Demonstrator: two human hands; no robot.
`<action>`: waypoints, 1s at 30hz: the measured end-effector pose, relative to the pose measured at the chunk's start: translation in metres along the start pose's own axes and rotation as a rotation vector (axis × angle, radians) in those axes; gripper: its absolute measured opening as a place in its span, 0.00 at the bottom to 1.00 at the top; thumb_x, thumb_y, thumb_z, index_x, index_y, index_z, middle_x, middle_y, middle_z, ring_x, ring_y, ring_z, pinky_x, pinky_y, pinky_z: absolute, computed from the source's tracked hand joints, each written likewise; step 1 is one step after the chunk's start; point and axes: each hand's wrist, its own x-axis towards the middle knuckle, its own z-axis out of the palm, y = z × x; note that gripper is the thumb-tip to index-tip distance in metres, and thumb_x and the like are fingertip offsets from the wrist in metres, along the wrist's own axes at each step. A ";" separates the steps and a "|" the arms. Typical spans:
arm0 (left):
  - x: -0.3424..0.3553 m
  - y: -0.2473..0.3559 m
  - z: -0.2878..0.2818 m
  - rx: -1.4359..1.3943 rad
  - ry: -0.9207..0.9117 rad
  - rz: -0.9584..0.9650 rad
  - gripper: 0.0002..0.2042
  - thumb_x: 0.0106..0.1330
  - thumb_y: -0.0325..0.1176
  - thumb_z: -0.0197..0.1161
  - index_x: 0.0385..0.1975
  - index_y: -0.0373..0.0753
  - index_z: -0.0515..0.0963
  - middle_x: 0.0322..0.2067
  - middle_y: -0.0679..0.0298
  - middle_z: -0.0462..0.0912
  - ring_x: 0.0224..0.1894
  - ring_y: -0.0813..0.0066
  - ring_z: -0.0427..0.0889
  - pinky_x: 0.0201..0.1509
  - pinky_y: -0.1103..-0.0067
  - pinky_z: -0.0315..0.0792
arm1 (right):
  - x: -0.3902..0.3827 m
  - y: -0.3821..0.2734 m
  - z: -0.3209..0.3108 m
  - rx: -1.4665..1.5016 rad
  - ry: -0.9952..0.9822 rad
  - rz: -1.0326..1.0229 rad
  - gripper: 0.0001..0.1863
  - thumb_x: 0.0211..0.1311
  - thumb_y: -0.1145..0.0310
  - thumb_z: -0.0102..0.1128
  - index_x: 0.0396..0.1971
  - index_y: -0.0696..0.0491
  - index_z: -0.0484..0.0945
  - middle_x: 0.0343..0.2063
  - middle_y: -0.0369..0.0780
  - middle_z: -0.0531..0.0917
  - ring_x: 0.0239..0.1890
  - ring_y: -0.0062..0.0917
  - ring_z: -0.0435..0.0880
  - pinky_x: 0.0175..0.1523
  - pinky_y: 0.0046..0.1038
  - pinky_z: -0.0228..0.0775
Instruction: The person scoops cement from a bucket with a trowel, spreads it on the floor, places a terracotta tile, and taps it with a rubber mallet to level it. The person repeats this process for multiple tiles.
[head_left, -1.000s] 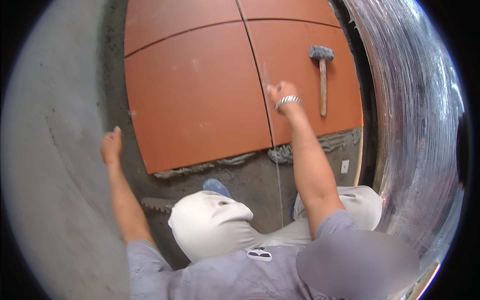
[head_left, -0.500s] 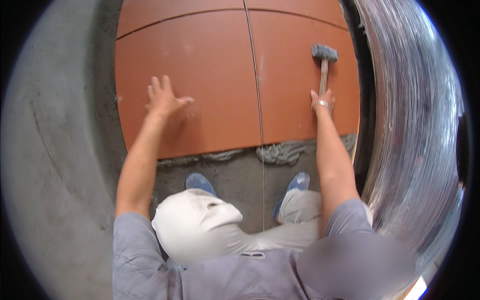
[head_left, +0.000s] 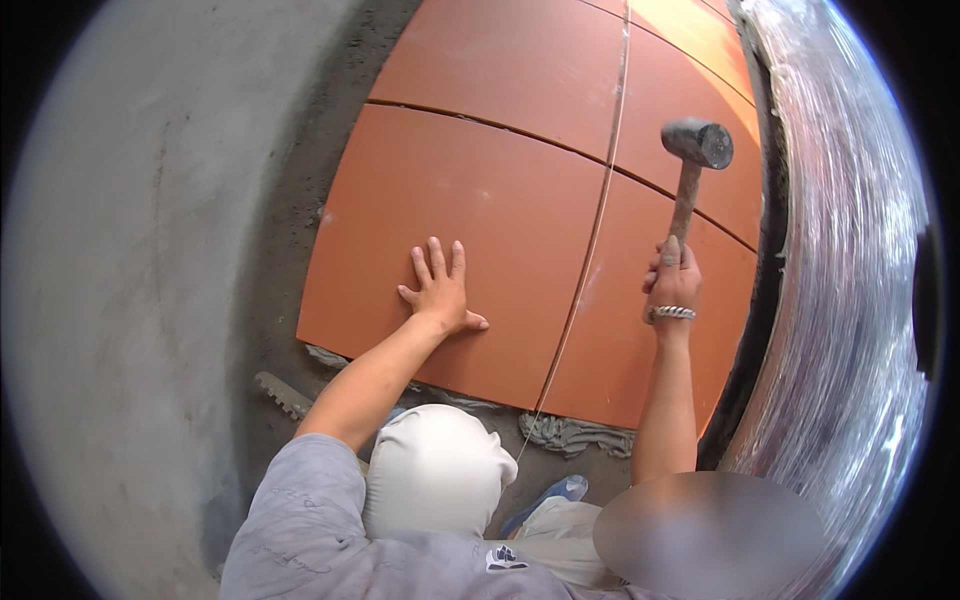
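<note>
My left hand (head_left: 441, 295) rests with spread fingers on a large terracotta-coloured floor tile (head_left: 420, 180). My right hand (head_left: 674, 275) is closed round the wooden handle of a rubber mallet (head_left: 698, 143), whose dark head points up and away from me. The mallet is over the tile to the right (head_left: 640, 270); how far its head is from the surface I cannot tell. A thin string (head_left: 600, 215) runs along the joint between the two tiles. Grey mortar (head_left: 575, 436) shows under their near edge.
A notched trowel (head_left: 283, 396) lies at the near left, by my left arm. Further tiles (head_left: 500, 60) continue on the far side. Plastic-wrapped material (head_left: 850, 250) stands along the right, and a grey wall or floor surface (head_left: 130, 250) lies to the left. My knee (head_left: 435, 465) is close to the tile edge.
My left hand has come down onto the left tile. The mallet has been raised from a lower position, its head tipped up. The view has turned and shows more of the far tiles.
</note>
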 end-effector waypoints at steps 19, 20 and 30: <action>0.001 0.004 -0.003 0.014 -0.024 0.000 0.69 0.42 0.58 0.79 0.76 0.48 0.29 0.75 0.50 0.22 0.76 0.40 0.22 0.66 0.32 0.51 | -0.029 0.066 0.035 -1.028 -0.577 -0.058 0.23 0.70 0.46 0.48 0.40 0.54 0.75 0.33 0.56 0.83 0.39 0.55 0.82 0.45 0.51 0.73; 0.002 0.004 -0.001 0.028 -0.021 -0.003 0.70 0.42 0.58 0.79 0.76 0.48 0.29 0.75 0.50 0.22 0.76 0.39 0.22 0.66 0.33 0.52 | -0.027 0.069 0.031 -1.041 -0.621 -0.047 0.24 0.70 0.45 0.48 0.40 0.54 0.75 0.34 0.56 0.83 0.39 0.55 0.82 0.46 0.51 0.73; -0.016 0.015 0.025 -0.052 0.111 -0.132 0.66 0.42 0.56 0.80 0.76 0.44 0.37 0.76 0.50 0.32 0.78 0.46 0.34 0.68 0.36 0.52 | -0.036 0.037 0.011 -0.898 -0.649 -0.177 0.24 0.71 0.46 0.48 0.35 0.56 0.75 0.26 0.50 0.82 0.32 0.49 0.83 0.37 0.45 0.74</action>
